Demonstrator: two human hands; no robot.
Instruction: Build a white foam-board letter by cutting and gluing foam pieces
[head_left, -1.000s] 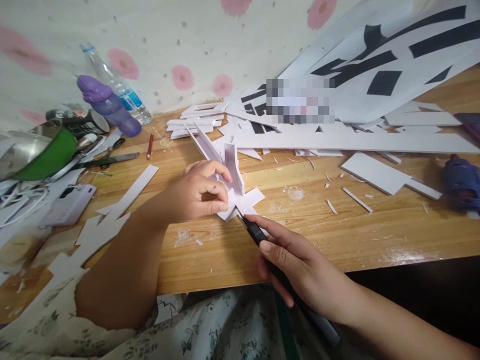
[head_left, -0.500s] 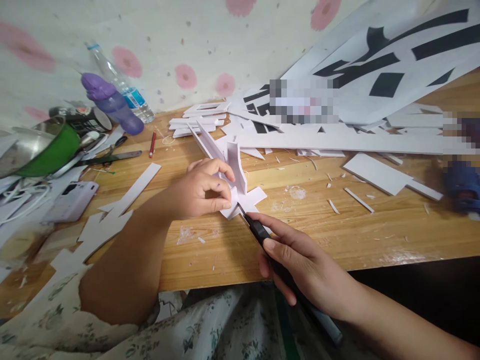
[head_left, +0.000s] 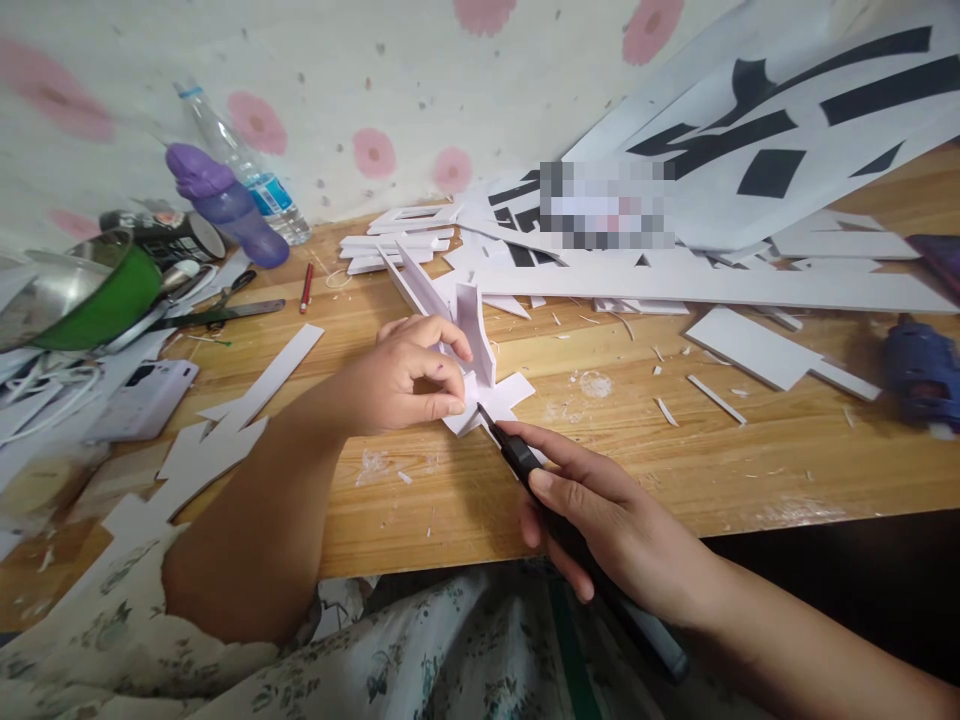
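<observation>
One white, angular board-like piece [head_left: 474,335] with curved upright walls sits on the brown wooden table [head_left: 675,465], just ahead of both hands. Left hand [head_left: 420,375] arches over, thumb and index pinching it; right hand [head_left: 600,530] is wrapped round a long black pointed tool [head_left: 517,456], tip at the piece.

A white, angular piece of thin board [head_left: 515,393] lies on the wooden tabletop [head_left: 637,480], its flat base spreading into pointed arms, with curved strips [head_left: 474,330] upright at its far side. A long, black, slim-bodied tool [head_left: 520,458] slants across its near edge, narrow tip at the base.
</observation>
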